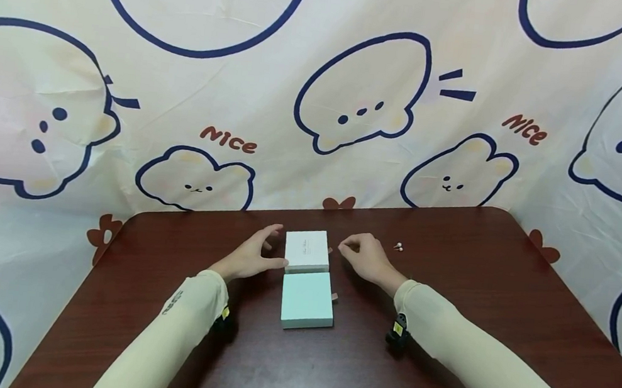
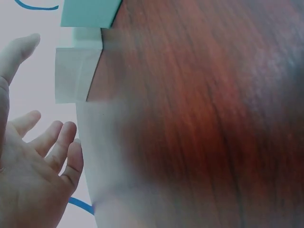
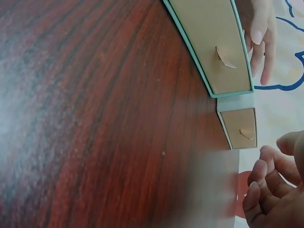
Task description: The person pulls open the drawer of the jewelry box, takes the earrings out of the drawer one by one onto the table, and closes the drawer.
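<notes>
Head view: item one, a white drawer box (image 1: pixel 307 249) with script lettering on its lid, lay on the dark wood-grain table (image 1: pixel 292 369) and served as reference. Item two, a mint-green drawer box (image 1: pixel 308 301), lay just in front of the white drawer box, towards the person. Item three, a pair of small white-ended studs (image 1: pixel 399 247), material uncertain, lay well right of the white drawer box, past the right hand (image 1: pixel 369 262).

Left hand (image 1: pixel 249 256): left of the white drawer box, thumb and fingers spread, thumb tip at the near corner, contact uncertain. Right hand: just right of that box, fingers loosely bent, nothing visibly gripped; whether thumb and forefinger met could not be told.

Progress, as judged: both drawers appeared closed, drawing-out not begun; studs outside.

Right wrist view alone: tan drawer fronts (image 3: pixel 209 28) with ribbon pulls (image 3: pixel 223 59) in full; the head view gave only their tips. Head view alone: lettering, studs. Left wrist view: plain sides, no pulls.
</notes>
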### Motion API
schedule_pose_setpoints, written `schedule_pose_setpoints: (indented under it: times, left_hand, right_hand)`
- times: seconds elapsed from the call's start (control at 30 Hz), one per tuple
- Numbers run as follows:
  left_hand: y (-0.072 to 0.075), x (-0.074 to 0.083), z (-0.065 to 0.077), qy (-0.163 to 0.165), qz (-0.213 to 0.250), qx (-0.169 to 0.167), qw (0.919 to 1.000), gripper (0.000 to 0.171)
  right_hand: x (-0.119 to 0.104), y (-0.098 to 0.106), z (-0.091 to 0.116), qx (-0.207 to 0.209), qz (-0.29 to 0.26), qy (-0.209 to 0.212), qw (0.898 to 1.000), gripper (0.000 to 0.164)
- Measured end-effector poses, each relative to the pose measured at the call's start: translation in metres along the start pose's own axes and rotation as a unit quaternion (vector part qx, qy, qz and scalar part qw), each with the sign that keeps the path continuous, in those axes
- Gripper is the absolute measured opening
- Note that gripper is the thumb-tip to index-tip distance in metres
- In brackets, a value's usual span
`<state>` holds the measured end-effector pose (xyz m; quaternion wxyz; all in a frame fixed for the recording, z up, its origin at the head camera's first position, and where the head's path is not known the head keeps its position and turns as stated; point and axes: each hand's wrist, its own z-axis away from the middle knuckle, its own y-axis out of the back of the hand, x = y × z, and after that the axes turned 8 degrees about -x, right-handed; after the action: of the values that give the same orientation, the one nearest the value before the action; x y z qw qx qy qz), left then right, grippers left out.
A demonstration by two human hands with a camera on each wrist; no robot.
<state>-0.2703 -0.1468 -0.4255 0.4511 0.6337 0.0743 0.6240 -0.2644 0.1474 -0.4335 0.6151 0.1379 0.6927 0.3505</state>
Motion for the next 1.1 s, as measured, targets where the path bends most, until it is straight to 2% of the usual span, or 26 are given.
schedule_pose_setpoints:
  times: [0.4, 0.67, 0.87, 1.1]
  left_hand:
    - [0.001, 0.004, 0.011, -0.036, -0.011, 0.047, 0.9982, 0.071]
    - [-0.001, 0.008, 0.018, -0.050, 0.004, 0.085, 0.9951, 0.057]
    - [-0.005, 0.012, 0.023, -0.068, -0.006, 0.090, 0.9936, 0.052]
    - [-0.010, 0.017, 0.030, -0.069, -0.009, 0.087, 0.9938, 0.049]
  right_hand:
    - [-0.005, 0.006, 0.010, -0.010, 0.005, 0.011, 1.000, 0.027]
    - [-0.011, 0.007, 0.023, -0.023, 0.010, 0.019, 1.000, 0.025]
    - [-0.011, 0.009, 0.029, -0.030, 0.013, 0.025, 0.999, 0.025]
    - [-0.011, 0.007, 0.038, -0.046, 0.016, 0.032, 0.998, 0.023]
